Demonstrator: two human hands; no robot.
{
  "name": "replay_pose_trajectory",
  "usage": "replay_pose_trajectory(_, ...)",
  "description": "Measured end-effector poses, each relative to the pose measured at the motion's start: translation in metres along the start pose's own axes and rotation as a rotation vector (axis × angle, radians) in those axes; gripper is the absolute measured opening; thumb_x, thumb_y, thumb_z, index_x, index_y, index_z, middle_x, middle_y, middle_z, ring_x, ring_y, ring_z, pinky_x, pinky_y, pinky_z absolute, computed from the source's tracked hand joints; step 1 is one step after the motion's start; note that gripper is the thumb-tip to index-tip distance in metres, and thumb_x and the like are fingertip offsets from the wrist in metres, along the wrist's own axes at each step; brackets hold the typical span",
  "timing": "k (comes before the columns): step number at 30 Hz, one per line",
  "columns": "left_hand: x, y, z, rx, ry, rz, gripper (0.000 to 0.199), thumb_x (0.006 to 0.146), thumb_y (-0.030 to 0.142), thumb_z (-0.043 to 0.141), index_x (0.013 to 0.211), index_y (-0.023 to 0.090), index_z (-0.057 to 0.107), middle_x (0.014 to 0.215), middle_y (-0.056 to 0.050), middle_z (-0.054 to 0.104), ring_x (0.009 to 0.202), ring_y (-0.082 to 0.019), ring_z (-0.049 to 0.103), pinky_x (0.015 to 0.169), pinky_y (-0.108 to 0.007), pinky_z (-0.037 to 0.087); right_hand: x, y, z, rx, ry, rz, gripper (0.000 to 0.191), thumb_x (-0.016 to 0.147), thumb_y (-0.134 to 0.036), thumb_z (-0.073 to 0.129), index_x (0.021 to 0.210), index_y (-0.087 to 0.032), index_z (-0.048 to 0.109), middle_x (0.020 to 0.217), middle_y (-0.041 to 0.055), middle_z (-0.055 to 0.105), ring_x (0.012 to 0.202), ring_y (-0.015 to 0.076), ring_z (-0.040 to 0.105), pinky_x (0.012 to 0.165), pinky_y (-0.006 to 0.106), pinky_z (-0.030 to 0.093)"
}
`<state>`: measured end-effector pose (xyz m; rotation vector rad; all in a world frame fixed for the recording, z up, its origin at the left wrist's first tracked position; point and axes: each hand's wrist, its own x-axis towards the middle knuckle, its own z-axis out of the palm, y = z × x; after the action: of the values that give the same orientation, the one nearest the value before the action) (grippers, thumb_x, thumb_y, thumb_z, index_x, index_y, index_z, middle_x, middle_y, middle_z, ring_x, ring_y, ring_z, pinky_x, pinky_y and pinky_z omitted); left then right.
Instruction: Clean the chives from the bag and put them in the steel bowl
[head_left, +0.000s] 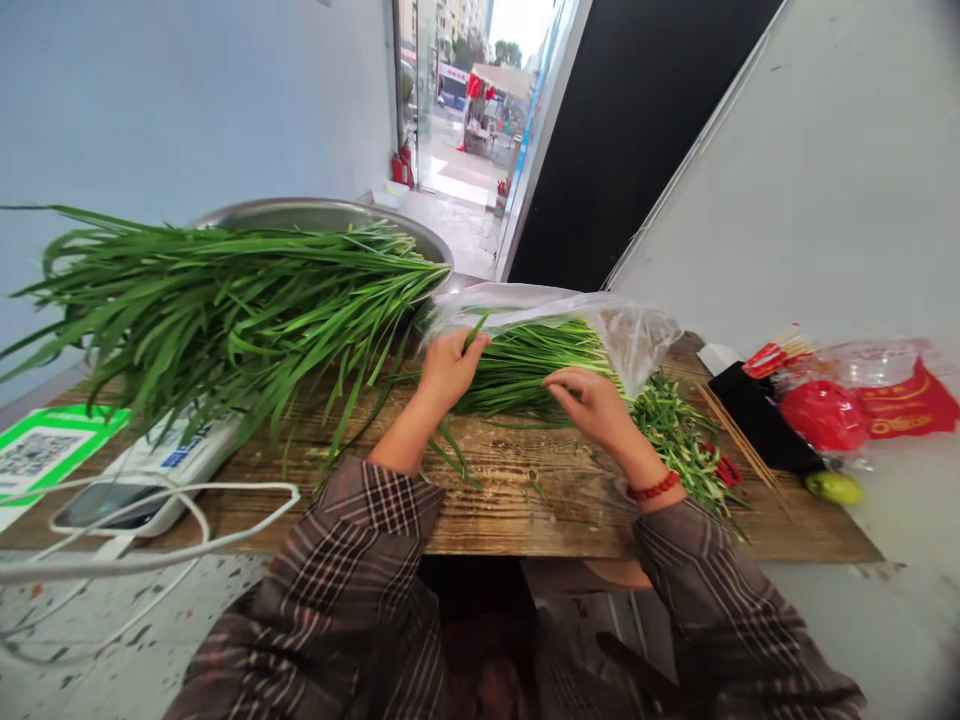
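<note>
Chives, head view: a small bundle of green stalks (pixel 525 370) lay across the wooden board (pixel 555 500), its far end tucked under a clear plastic bag (pixel 622 325). Left hand (pixel 448 367) was closed around a few stalks at the bundle's near-left end; right hand (pixel 592 400) rested on the bundle's right part, fingers curled and pinching at stalks, a red bead bracelet (pixel 654 488) at the wrist. Step in hand, by judgement: sorting or picking over the stalks; the next move would call for separating single stalks without dragging the bag. Left of the board's bundle: large heap of chives (pixel 217 310) over a metal basin (pixel 315 215). Right of it: trimmings (pixel 679 435), bamboo skewers (pixel 739 440), red packets (pixel 862 405).
</note>
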<state>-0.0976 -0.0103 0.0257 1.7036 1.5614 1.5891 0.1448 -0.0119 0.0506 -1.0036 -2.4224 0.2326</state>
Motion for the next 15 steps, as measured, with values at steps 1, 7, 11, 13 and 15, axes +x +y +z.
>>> replay_pose_trajectory(1,0.000,-0.005,0.002,0.086,-0.047,-0.006,0.026,0.089,0.031,0.049,0.083,0.016,0.069,0.069,-0.003,0.063,0.069,-0.018,0.057,0.070,-0.029,0.045,0.008,0.008,0.000,-0.058,0.041,0.036,0.023,0.094,-0.026,0.051,0.100,-0.019,0.071,0.102,0.0092,0.072,0.097,0.0228,0.066,0.090,0.039,0.049)
replay_pose_trajectory(7,0.007,-0.031,0.005,0.221,-0.023,0.016,0.031,0.091,0.027,0.043,0.090,0.013,0.070,0.091,-0.012,0.071,0.091,-0.024,0.064,0.088,-0.038,0.049,0.056,0.015,0.044,-0.235,-0.003,-0.001,0.041,0.090,-0.029,0.058,0.128,-0.013,0.058,0.131,0.0137,0.061,0.120,0.0267,0.055,0.101,0.041,0.043)
replay_pose_trajectory(11,0.011,-0.038,-0.001,0.062,0.140,0.046,0.032,0.093,0.029,0.043,0.105,0.014,0.068,0.112,-0.012,0.069,0.109,-0.023,0.061,0.099,-0.038,0.046,0.062,0.012,0.064,-0.353,-0.023,0.065,0.057,0.088,-0.038,0.062,0.137,-0.011,0.050,0.125,0.0184,0.063,0.115,0.0309,0.056,0.095,0.045,0.043)
replay_pose_trajectory(13,0.010,-0.035,-0.004,-0.050,0.210,-0.007,0.035,0.095,0.036,0.042,0.106,0.014,0.068,0.110,-0.012,0.070,0.107,-0.023,0.063,0.096,-0.037,0.048,0.056,0.017,0.062,-0.323,-0.016,0.055,0.043,0.090,-0.037,0.060,0.128,-0.018,0.060,0.109,0.0133,0.069,0.102,0.0285,0.060,0.089,0.044,0.044)
replay_pose_trajectory(15,0.008,-0.029,-0.005,-0.187,0.255,-0.058,0.039,0.095,0.043,0.043,0.103,0.014,0.068,0.104,-0.012,0.071,0.098,-0.021,0.066,0.089,-0.034,0.051,0.047,0.025,0.055,-0.219,0.041,0.015,0.027,0.092,-0.035,0.058,0.114,-0.023,0.069,0.100,0.0086,0.070,0.094,0.0250,0.062,0.086,0.041,0.044)
